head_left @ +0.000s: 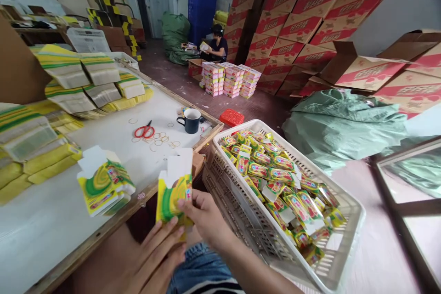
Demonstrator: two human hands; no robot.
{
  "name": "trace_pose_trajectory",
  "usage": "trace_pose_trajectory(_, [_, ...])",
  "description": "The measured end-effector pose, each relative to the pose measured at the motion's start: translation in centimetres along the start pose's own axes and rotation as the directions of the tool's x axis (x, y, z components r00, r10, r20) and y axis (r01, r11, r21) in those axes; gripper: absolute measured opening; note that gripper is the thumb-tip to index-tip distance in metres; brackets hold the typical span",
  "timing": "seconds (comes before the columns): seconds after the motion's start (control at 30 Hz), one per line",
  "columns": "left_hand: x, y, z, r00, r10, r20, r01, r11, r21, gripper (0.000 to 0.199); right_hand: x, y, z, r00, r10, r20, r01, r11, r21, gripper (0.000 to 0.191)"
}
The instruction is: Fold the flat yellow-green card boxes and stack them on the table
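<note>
The right hand pinches the little yellow box; the left hand lies open under it. Press the folds flat and hold the box steady.

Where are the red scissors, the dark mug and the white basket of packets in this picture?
red scissors (144, 131): head view, on the red handles, lying on the table.
dark mug (191, 121): head view, on the mug's outer wall.
white basket (347, 200): head view, on the bare right rim.
</note>
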State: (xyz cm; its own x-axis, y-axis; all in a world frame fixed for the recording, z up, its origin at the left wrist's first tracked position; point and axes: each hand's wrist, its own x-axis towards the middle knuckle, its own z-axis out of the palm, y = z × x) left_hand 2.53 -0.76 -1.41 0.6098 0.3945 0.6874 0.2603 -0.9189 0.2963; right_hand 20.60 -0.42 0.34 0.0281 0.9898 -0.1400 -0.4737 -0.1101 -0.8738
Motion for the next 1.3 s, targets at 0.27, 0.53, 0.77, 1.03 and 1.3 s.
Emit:
trace_pose_trajectory(0.27, [1.9,0.3,0.9,0.411,-0.887,0.209,0.686,0.151,-0.712,0.026,-0.8,0.5,-0.6,0.972,0.068,0.226,-0.079,0.996,0.04,0.036])
trace_pose_trajectory(0.53, [2.4,0.4,1.0,0.413,-0.836,0.362,0.584,-0.062,-0.809,0.024,-0.5,1.7,-1.0,0.95,0.156,0.269,-0.181,0.981,0.07,0.046])
trace_pose_trajectory(0.77, [2.6,-0.2,1.3,0.376,-0.926,-0.037,0.861,0.364,-0.354,0.022,-0.6,2.6,-0.4,0.989,-0.08,0.123,0.102,0.979,-0.179,0.035])
trace_pose_trajectory(1.03, [3.3,-8.7,-5.3,0.237,-0.816,-0.527,0.949,0.312,-0.055,0.038,-0.3,3.0,-0.8,0.983,-0.16,-0.093,0.132,0.959,-0.252,0.032])
trace_pose_trajectory(1.3, [3.6,-6.4,-4.1,0.344,-0.884,-0.318,0.894,0.412,-0.178,0.049,-0.3,3.3,-0.2,0.993,0.013,-0.116,-0.019,0.998,-0.053,0.038])
